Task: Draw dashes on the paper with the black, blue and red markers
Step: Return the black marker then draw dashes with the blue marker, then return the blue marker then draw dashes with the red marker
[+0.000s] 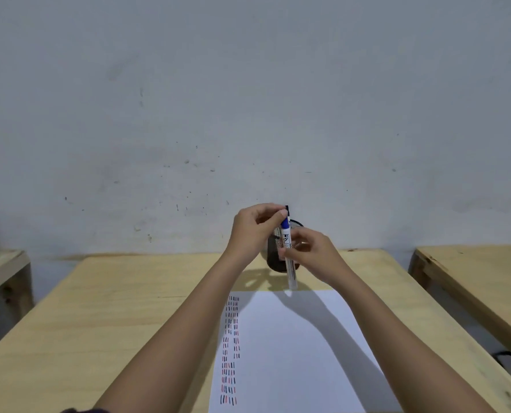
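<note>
A blue marker (288,254) with a white barrel stands nearly upright in the air above the far end of the paper (293,353). My right hand (311,251) grips its barrel. My left hand (254,231) pinches the blue cap end at the top. Behind both hands a dark mesh pen cup (275,260) sits on the table, mostly hidden; something dark sticks up above it. Columns of black, blue and red dashes (229,350) run down the paper's left side.
The paper lies on a light wooden table (99,308) that ends at a grey wall. Another wooden table (481,281) stands to the right across a gap, and a wooden piece (0,272) at the left.
</note>
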Action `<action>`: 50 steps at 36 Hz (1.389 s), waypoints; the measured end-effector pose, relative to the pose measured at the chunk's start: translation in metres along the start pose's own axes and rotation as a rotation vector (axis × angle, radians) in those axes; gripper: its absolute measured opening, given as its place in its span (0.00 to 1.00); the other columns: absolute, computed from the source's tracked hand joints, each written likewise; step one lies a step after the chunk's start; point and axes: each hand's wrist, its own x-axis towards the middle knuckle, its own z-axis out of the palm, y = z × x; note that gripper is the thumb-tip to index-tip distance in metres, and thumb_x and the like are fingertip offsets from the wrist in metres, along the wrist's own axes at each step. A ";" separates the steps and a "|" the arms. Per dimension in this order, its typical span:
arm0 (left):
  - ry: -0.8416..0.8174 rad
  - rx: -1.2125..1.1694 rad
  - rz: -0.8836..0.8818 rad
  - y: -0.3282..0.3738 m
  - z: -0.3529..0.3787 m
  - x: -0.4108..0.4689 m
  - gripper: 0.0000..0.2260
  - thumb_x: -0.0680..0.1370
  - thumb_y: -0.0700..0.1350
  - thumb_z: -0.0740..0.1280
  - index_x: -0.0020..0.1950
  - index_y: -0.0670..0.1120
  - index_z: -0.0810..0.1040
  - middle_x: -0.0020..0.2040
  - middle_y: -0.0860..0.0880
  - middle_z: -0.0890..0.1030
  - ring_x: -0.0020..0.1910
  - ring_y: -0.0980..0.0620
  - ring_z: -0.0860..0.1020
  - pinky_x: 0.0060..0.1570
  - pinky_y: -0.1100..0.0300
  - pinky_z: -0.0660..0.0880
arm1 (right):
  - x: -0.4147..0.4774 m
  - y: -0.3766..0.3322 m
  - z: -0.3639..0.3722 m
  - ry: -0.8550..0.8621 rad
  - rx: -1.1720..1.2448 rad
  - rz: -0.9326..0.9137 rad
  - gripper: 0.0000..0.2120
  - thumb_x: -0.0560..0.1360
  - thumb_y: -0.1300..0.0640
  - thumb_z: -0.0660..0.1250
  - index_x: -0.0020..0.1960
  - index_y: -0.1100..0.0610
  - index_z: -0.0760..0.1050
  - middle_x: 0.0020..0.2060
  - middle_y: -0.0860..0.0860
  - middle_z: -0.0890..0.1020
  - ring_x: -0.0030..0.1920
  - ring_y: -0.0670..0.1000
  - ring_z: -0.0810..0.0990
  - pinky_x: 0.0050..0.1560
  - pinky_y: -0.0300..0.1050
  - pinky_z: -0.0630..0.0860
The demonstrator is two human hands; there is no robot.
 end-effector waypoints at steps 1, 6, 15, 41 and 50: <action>0.003 0.029 0.009 -0.003 -0.001 0.004 0.07 0.74 0.44 0.70 0.50 0.44 0.83 0.47 0.47 0.84 0.48 0.54 0.82 0.52 0.63 0.77 | 0.005 0.002 -0.003 0.024 -0.016 -0.008 0.06 0.71 0.63 0.70 0.44 0.53 0.78 0.37 0.50 0.80 0.39 0.54 0.81 0.41 0.45 0.77; 0.027 0.253 -0.037 -0.033 -0.003 0.017 0.12 0.74 0.49 0.70 0.55 0.45 0.78 0.51 0.50 0.80 0.51 0.55 0.77 0.51 0.69 0.73 | 0.030 0.004 -0.020 0.207 -0.019 -0.065 0.07 0.72 0.61 0.69 0.42 0.49 0.76 0.40 0.50 0.81 0.41 0.55 0.82 0.50 0.58 0.80; -0.106 0.424 -0.206 -0.101 0.010 0.032 0.24 0.65 0.52 0.76 0.58 0.45 0.76 0.55 0.49 0.77 0.58 0.50 0.75 0.55 0.60 0.70 | 0.078 0.015 -0.033 0.531 0.040 -0.134 0.06 0.74 0.60 0.68 0.47 0.56 0.71 0.42 0.49 0.78 0.44 0.57 0.82 0.46 0.41 0.77; -0.109 0.181 -0.170 -0.133 0.021 0.043 0.27 0.63 0.46 0.79 0.59 0.49 0.74 0.57 0.52 0.79 0.49 0.69 0.75 0.42 0.80 0.70 | 0.107 0.052 -0.018 0.368 -0.314 0.023 0.13 0.69 0.58 0.73 0.50 0.59 0.74 0.38 0.52 0.77 0.38 0.49 0.75 0.37 0.36 0.70; -0.107 0.182 -0.160 -0.133 0.021 0.041 0.28 0.64 0.47 0.79 0.61 0.47 0.74 0.57 0.54 0.78 0.49 0.68 0.75 0.44 0.76 0.70 | 0.100 0.029 -0.008 0.593 -0.349 -0.288 0.10 0.70 0.64 0.70 0.50 0.60 0.74 0.46 0.49 0.74 0.46 0.49 0.74 0.46 0.39 0.72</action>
